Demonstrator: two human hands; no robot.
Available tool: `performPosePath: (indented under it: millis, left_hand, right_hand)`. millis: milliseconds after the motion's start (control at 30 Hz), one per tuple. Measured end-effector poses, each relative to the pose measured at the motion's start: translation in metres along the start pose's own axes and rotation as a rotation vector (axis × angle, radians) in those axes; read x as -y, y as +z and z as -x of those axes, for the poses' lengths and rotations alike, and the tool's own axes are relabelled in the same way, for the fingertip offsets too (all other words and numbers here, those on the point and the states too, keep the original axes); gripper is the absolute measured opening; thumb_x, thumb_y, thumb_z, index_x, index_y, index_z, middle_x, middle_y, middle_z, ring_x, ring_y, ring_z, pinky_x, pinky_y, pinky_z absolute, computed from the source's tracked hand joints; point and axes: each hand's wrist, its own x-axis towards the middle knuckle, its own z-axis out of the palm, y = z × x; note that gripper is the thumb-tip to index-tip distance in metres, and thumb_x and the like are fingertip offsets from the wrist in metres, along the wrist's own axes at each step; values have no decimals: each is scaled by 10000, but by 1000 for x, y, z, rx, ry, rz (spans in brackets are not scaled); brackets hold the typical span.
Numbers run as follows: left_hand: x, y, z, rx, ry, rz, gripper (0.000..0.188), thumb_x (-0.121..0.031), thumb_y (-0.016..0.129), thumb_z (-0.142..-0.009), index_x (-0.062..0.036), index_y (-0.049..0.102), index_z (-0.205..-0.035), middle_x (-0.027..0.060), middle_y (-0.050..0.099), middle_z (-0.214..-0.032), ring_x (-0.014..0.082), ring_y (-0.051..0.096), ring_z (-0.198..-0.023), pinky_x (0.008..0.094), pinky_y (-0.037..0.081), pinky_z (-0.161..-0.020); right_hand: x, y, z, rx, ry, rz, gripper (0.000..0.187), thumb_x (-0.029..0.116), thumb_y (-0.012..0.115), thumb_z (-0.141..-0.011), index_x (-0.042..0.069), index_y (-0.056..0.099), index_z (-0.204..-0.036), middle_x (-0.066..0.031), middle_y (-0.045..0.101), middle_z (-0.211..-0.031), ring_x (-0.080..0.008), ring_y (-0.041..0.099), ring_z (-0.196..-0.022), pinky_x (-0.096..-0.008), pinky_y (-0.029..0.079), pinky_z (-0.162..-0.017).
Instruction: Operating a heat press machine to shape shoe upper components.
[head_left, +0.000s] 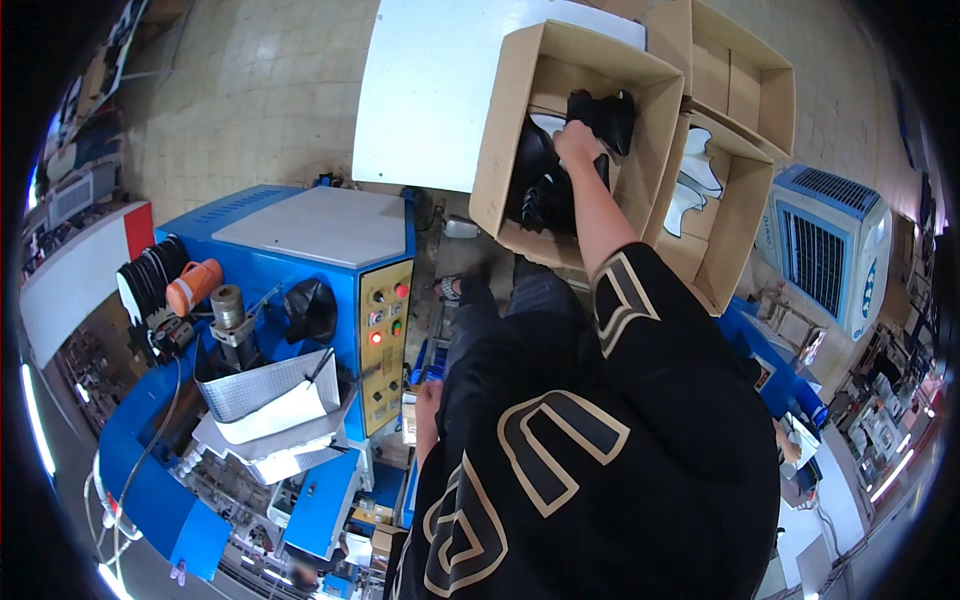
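My right hand (577, 146) reaches into a cardboard box (492, 160) with its fingers closed. They grip what looks like a black shoe upper (536, 150) with a white inner side; the hand partly hides it. Beside the knuckles, another black upper (605, 118) lies against the far part of the box. More crumpled black pieces (548, 203) are heaped below, near the wrist. My left hand (428, 405) hangs low at my side, away from the box, near the blue machine; its fingers are mostly hidden.
A white table (425, 100) stands beyond the box. To the right, another carton (735, 215) holds white curved pieces (697, 170), with a further carton (745, 75) behind. On the left stands a blue machine (290, 225) with a button panel (385, 345). An air cooler (825, 240) is at far right.
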Motion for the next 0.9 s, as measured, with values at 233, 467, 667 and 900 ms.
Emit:
performPosePath:
  millis: [233, 467, 667, 900]
  left_hand:
    - [-51, 0, -6, -3, -47, 352, 228, -272, 534, -988, -71, 617, -1059, 8, 591, -723, 72, 512, -541, 223, 407, -499]
    - [-46, 23, -15, -64, 28, 427, 188, -237, 556, -978, -75, 645, -1015, -33, 558, -703, 45, 474, -568, 192, 356, -510]
    - [-59, 24, -13, -4, -85, 469, 207, -251, 538, -984, -80, 639, -1043, -38, 543, -674, 42, 470, -533, 203, 351, -458]
    - [-52, 38, -10, -46, -74, 506, 227, -264, 537, -982, -68, 640, -1033, -26, 540, -665, 51, 454, -485, 212, 336, -423]
  right_hand:
    - [-37, -67, 45, -438, -385, 122, 304, 227, 591, -842, 233, 671, -1136, -55, 681, -983, -265, 636, -945, -444, 493, -804]
    - [-40, -74, 37, -339, -883, 459, 318, 111, 594, -771, 247, 742, -1018, -1, 661, -938, -212, 572, -970, -366, 404, -846]
    - [-30, -16, 34, 448, -944, 160, 322, 195, 492, -847, 76, 703, -1061, -182, 668, -1108, -358, 619, -1047, -402, 470, -940]
    - [-27, 8, -3, 594, -364, -244, 493, 369, 427, -967, 76, 543, -1346, -167, 583, -1309, -287, 513, -1245, -372, 369, -1056]
